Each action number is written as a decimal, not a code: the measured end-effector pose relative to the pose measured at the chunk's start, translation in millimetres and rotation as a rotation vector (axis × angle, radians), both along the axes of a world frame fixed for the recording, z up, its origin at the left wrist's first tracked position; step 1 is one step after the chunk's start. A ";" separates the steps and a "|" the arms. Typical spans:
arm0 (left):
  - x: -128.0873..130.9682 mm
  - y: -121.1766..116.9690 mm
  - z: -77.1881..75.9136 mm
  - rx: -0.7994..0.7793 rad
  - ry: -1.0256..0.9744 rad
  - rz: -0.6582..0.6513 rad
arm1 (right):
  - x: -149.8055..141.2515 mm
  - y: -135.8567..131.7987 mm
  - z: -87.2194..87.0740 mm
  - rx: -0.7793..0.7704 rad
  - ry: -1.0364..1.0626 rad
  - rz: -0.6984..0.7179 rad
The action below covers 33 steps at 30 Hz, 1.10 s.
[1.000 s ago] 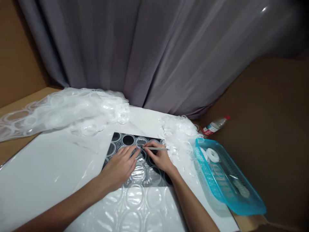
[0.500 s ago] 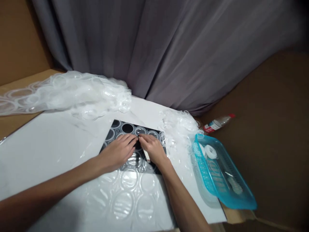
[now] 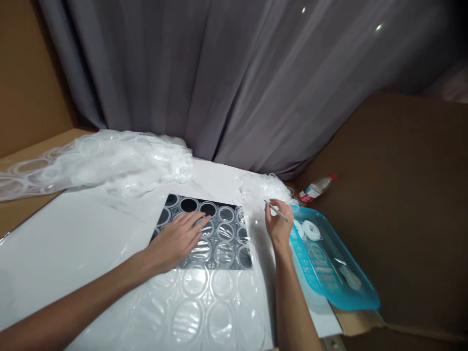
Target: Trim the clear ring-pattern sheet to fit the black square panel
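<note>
A clear plastic sheet [image 3: 221, 282] printed with white rings lies over a black board [image 3: 189, 205]. Two of the upper circles look deeper black than those around them. My left hand [image 3: 179, 239] rests flat on the sheet, fingers stretched out toward the second dark circle. To the right of the board, my right hand [image 3: 280, 224] is raised with its fingers closed around a slim, pale pen-like tool [image 3: 280, 213]. The tool's tip points up and left, near a heap of clear and white plastic scraps [image 3: 261, 189].
A large pile of ring-printed clear plastic [image 3: 109, 161] lies at the back left. On the right stands a blue plastic basket [image 3: 351, 297] with a white roll [image 3: 312, 230] inside. Behind it leans a red-capped bottle [image 3: 316, 189]. A grey curtain [image 3: 153, 73] hangs behind the white tabletop [image 3: 66, 248].
My right hand has moved off the sheet to the right, toward the scrap heap, still holding the tool. My left hand stays on the sheet, and the second dark circle is now uncovered to view.
</note>
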State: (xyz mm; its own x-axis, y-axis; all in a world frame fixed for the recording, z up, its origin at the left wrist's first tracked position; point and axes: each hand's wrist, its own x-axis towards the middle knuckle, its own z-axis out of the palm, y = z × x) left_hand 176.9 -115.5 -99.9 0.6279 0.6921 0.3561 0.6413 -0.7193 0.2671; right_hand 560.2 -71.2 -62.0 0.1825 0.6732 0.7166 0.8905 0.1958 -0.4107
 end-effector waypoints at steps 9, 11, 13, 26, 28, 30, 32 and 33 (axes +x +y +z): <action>46.6 -3.5 46.7 -0.004 0.131 -0.263 | -73.1 -11.5 -6.2 -0.591 0.420 0.730; 61.7 3.4 49.2 0.008 0.157 -0.240 | -72.3 -9.6 -10.5 -0.614 0.481 0.729; 71.0 9.1 45.1 0.035 0.180 -0.208 | -68.6 -8.7 -14.5 -0.627 0.512 0.701; 56.1 0.5 6.8 -0.010 0.083 -0.183 | -84.0 -24.2 -12.0 -0.553 0.396 0.544; 55.3 1.1 5.6 -0.027 0.073 -0.184 | -84.4 -26.8 -7.7 -0.578 0.376 0.573; 55.0 1.5 5.1 -0.036 0.069 -0.179 | -84.5 -28.3 -5.3 -0.604 0.369 0.601; 54.9 1.6 4.4 -0.036 0.073 -0.185 | -84.7 -28.9 -4.3 -0.613 0.366 0.607; 55.0 1.6 3.7 -0.033 0.076 -0.189 | -84.6 -28.9 -4.0 -0.615 0.360 0.607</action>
